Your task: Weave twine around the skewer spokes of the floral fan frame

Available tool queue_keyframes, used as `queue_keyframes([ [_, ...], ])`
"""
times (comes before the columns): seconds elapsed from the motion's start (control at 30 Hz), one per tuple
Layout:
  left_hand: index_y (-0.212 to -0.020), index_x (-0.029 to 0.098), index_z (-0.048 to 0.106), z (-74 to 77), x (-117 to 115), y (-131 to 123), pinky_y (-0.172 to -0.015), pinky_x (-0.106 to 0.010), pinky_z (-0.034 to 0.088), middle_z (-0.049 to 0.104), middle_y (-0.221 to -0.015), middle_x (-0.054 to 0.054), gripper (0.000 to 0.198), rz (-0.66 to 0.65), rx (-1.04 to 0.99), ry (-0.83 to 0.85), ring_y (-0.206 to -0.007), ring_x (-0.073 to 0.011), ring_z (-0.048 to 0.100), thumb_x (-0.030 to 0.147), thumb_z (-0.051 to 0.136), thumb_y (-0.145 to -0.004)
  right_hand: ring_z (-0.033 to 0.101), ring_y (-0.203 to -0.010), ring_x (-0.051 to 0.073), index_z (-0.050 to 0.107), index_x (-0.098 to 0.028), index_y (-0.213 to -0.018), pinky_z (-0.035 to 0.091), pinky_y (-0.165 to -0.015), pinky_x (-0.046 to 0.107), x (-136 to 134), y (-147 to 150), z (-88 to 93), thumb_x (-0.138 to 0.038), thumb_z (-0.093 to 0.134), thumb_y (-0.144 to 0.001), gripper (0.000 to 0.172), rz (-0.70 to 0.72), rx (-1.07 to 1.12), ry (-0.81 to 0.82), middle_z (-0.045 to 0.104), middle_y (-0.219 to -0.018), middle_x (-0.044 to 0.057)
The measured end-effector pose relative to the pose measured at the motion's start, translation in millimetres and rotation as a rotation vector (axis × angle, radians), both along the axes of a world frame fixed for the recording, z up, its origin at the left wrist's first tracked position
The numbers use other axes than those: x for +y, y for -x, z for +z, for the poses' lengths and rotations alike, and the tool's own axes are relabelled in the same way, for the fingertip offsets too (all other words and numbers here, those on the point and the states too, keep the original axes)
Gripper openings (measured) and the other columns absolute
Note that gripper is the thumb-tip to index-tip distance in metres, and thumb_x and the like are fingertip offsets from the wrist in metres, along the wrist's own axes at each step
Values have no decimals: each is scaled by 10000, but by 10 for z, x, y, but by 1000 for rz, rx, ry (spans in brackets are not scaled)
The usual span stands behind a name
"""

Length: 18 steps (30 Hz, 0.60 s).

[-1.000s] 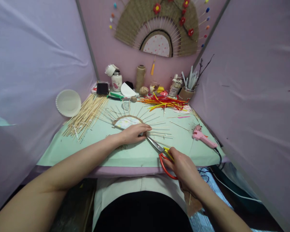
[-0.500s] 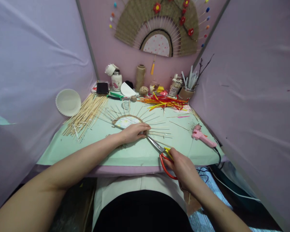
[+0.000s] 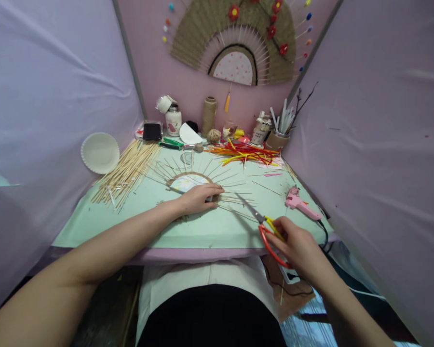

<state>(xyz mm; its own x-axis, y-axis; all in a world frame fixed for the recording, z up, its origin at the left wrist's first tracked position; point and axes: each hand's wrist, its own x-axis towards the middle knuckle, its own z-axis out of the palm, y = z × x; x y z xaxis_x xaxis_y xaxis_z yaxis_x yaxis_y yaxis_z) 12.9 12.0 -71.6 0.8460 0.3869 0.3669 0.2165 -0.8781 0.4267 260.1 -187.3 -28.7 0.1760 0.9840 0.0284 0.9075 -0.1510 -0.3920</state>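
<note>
On the table lies a half-round fan frame (image 3: 187, 181), its pale patterned centre edged in brown and thin sticks spreading outward. My left hand (image 3: 199, 199) grips the right end of its base, fingers over the brown edge; part of the frame is hidden beneath. My right hand (image 3: 297, 245) holds red-and-yellow-handled scissors (image 3: 259, 218) above the table. Their blades look closed and point up and left, apart from the fan frame. Just left of the blades, thin sticks (image 3: 235, 210) reach out from near my left hand.
A pink glue gun (image 3: 302, 205) lies at the right with its cord over the edge. Bamboo sticks (image 3: 128, 171) are piled at the left beside a white plate (image 3: 100, 153). Red and yellow strips (image 3: 248, 153), pliers (image 3: 175, 144) and jars line the back. A finished fan (image 3: 235, 62) hangs above.
My right hand has drawn the scissors back to the right, away from the fan frame's base edge. My left hand has stayed on the frame.
</note>
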Motion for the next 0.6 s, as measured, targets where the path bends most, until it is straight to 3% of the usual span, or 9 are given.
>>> queue_keyframes([
  [0.13, -1205, 157, 620, 2, -34, -22, -988, -358, 455, 641, -1247, -131, 433, 48, 1, -9, -1183, -230, 575, 320, 670, -807, 563, -641, 196, 521, -205, -829, 305, -558, 260, 489, -262, -7, -495, 541, -830, 290, -156, -90, -122, 618, -710, 40],
  [0.33, -1160, 147, 639, -28, -70, -47, -964, -365, 474, 669, -1196, -125, 368, 98, -7, -26, -1148, -228, 596, 259, 649, -809, 630, -864, 271, 588, -137, -1036, 359, -667, 298, 1379, -521, -103, -373, 533, -859, 300, -308, -258, -47, 686, -922, 159],
  [0.6, -1184, 132, 621, -48, -56, -45, -988, -373, 467, 645, -1241, -138, 392, 82, -14, -24, -1179, -239, 580, 249, 649, -811, 636, -996, 278, 591, -69, -1137, 414, -751, 306, 1938, -707, -265, -357, 510, -903, 379, -327, -285, 35, 671, -1058, 228],
])
